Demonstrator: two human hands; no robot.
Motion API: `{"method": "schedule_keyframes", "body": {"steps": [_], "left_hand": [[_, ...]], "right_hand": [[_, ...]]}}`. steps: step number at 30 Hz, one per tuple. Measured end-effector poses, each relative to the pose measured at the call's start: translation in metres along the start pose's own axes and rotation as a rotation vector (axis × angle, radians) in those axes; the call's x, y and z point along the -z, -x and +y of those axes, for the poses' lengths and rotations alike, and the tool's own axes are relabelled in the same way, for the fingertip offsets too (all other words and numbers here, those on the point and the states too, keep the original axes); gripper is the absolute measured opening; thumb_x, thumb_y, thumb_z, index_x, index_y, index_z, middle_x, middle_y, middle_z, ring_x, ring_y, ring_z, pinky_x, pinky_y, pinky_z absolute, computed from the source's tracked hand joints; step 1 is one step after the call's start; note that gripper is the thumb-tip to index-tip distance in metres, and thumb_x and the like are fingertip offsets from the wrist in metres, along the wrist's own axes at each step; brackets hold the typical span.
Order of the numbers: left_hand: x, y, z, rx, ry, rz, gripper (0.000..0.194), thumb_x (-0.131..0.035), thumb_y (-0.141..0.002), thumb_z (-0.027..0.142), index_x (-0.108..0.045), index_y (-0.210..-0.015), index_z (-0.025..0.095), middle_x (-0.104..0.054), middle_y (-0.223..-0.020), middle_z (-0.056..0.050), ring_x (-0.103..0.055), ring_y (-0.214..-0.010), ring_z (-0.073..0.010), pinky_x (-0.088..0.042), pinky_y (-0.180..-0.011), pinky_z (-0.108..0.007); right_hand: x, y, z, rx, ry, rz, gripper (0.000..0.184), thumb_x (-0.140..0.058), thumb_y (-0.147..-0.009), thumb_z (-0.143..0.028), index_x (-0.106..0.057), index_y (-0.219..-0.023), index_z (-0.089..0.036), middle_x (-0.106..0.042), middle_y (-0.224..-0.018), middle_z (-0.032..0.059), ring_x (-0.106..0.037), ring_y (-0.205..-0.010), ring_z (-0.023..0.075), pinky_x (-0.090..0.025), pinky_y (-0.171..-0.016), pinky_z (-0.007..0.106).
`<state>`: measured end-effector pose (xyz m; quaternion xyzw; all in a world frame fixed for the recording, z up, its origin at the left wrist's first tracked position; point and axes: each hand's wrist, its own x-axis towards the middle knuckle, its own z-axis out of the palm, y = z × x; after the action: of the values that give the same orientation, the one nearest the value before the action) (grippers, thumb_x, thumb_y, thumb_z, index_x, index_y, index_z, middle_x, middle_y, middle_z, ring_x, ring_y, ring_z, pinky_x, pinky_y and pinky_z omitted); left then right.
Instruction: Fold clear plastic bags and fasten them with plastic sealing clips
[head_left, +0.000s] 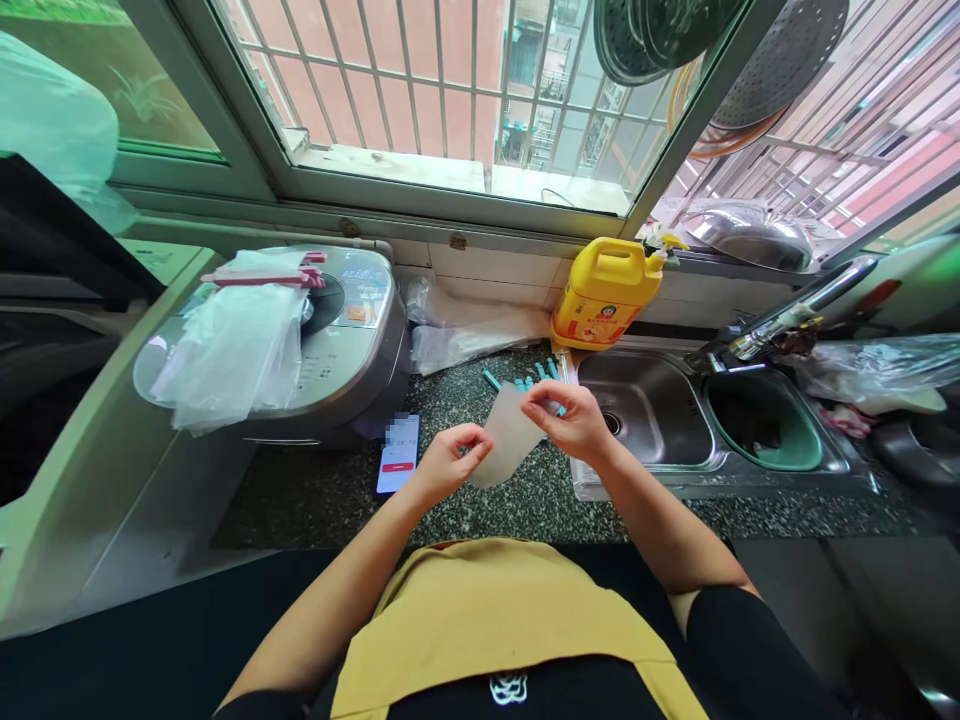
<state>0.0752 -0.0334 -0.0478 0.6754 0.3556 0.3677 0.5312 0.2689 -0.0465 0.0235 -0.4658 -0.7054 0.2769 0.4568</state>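
Between my two hands is a small frosted, translucent plastic bag [504, 440], hanging over the speckled countertop [465, 515]. My left hand [454, 462] pinches its left edge between thumb and fingers. At the upper right edge, my right hand [574, 420] has its thumb and fingertips pressed together on it. Several thin teal sticks [491, 379] lie on the counter just beyond the bag, partly hidden by it and by my right hand; their exact kind I cannot make out.
A phone [397, 455] lies left of my left hand. Farther left, a rice cooker [352, 350] carries a pile of plastic bags [236, 350]. Clear plastic [480, 335] and a yellow jug [609, 295] stand along the wall. Right are the sink [667, 405] and a green basin [765, 455].
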Motion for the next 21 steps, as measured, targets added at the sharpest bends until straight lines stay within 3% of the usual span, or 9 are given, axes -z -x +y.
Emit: {"method": "schedule_keyframes", "body": {"steps": [6,12,18,19,21], "left_hand": [[-0.007,0.018,-0.021,0.072,0.107,0.039,0.033,-0.061,-0.077,0.048,-0.065,-0.067,0.017,-0.061,-0.063,-0.002,-0.052,-0.060,-0.0144,-0.041,-0.058,-0.024],[-0.007,0.027,-0.029,0.118,0.148,0.017,0.045,-0.061,-0.073,0.059,-0.064,-0.056,0.017,-0.058,-0.055,-0.002,-0.050,-0.055,-0.0141,-0.040,-0.054,-0.024],[0.011,0.036,-0.023,0.091,0.024,-0.134,0.034,-0.059,-0.079,0.049,-0.072,-0.070,0.019,-0.068,-0.068,-0.005,-0.059,-0.064,-0.0180,-0.047,-0.062,-0.028],[0.017,0.039,-0.017,0.086,-0.002,-0.119,0.029,-0.062,-0.078,0.045,-0.073,-0.072,0.020,-0.069,-0.070,-0.006,-0.061,-0.067,-0.0186,-0.048,-0.063,-0.028],[0.031,0.047,-0.001,0.049,0.043,0.073,0.018,-0.070,-0.073,0.038,-0.073,-0.076,0.020,-0.070,-0.078,-0.007,-0.062,-0.075,-0.0199,-0.050,-0.068,-0.029]], "right_hand": [[0.006,0.000,0.003,-0.026,0.008,0.099,0.015,-0.060,-0.081,-0.028,-0.060,-0.069,-0.019,-0.058,-0.061,-0.0010,-0.049,-0.055,0.0102,-0.040,-0.052,0.022],[0.004,0.002,0.006,-0.002,0.037,0.075,0.018,-0.060,-0.082,-0.031,-0.061,-0.068,-0.020,-0.059,-0.063,-0.0002,-0.049,-0.057,0.0111,-0.041,-0.053,0.024],[0.010,0.000,-0.005,0.032,0.015,0.050,0.016,-0.060,-0.082,-0.028,-0.061,-0.068,-0.020,-0.058,-0.064,-0.0004,-0.049,-0.058,0.0111,-0.042,-0.055,0.025],[0.012,-0.002,-0.007,0.033,0.008,0.041,0.016,-0.059,-0.082,-0.028,-0.062,-0.069,-0.020,-0.058,-0.064,-0.0002,-0.050,-0.059,0.0112,-0.043,-0.055,0.025],[0.016,-0.005,-0.010,0.028,-0.004,0.021,0.015,-0.059,-0.082,-0.029,-0.063,-0.070,-0.020,-0.060,-0.065,0.0001,-0.051,-0.059,0.0114,-0.043,-0.056,0.025]]}}
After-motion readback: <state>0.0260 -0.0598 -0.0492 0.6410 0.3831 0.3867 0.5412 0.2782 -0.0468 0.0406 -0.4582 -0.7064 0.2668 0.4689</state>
